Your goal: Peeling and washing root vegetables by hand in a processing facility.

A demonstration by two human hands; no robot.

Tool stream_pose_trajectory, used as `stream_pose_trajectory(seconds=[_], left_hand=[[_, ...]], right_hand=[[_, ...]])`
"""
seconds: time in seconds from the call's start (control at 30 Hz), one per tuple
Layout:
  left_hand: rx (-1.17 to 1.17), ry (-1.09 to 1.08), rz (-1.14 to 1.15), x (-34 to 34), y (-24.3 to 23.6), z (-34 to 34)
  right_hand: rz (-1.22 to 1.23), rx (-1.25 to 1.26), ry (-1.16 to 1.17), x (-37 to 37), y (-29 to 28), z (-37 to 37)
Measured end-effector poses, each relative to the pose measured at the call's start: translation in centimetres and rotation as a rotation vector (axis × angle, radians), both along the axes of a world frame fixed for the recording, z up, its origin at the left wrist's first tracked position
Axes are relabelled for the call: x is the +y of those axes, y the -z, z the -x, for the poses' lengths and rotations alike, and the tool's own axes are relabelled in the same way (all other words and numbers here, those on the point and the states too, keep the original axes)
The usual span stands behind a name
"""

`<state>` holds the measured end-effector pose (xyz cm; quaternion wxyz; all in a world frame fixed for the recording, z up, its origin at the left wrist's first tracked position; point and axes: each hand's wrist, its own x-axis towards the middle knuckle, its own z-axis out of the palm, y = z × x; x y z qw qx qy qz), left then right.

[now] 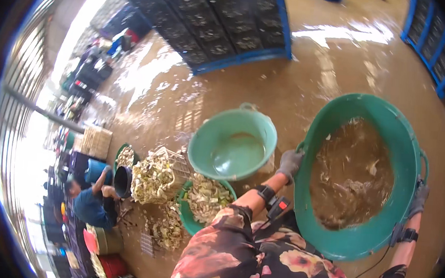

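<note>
A large green tub (349,244) fills the right side, holding murky brown water (354,174) with ripples and a few pale bits. My left hand (290,165), in a grey glove, is closed around the handle on its left side. On the opposite side my right hand (419,200), also gloved, grips the other handle; some of its fingers are hidden. The tub appears tilted. Left of it stands a lighter green basin (205,140) with a little liquid in the bottom. A small green tub (190,220) near my left forearm is heaped with pale, yellowish pieces.
A crate (179,164) overflows with similar pieces, and more lie scattered on the wet brown floor (288,87). At the left a person in a blue shirt (91,207) crouches by a dark bucket (122,182). Blue-framed dark racks (220,25) stand ahead and far right.
</note>
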<state>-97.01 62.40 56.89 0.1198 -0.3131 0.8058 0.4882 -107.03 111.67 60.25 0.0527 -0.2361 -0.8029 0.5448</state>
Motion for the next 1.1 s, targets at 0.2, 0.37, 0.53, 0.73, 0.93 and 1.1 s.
stream_pose_trajectory(seconds=[0.2, 0.37, 0.53, 0.73, 0.93, 1.1], left_hand=[[0.024, -0.389, 0.023, -7.6, 1.4, 7.9], [0.110, -0.687, 0.034, -14.3, 3.4, 11.7], [0.194, -1.009, 0.106, -19.5, 3.4, 14.7], [0.036, -0.863, 0.527, -31.7, 4.1, 17.4], [0.215, -1.387, 0.296, -41.3, 1.9, 18.1], [0.186, -1.660, 0.241, -49.1, 5.8, 15.5]], right_hand=[[0.111, 0.037, -0.318, -14.2, 0.9, 23.5], [0.331, 0.089, -0.669, -29.2, 4.4, 41.2], [0.150, 0.182, -0.924, -46.2, 5.2, 51.4], [-0.008, 0.385, -1.230, -68.9, 6.0, 57.3], [-0.095, 0.175, -1.366, -87.4, 5.6, 57.7], [-0.010, 0.103, -1.543, -107.3, 7.7, 57.6]])
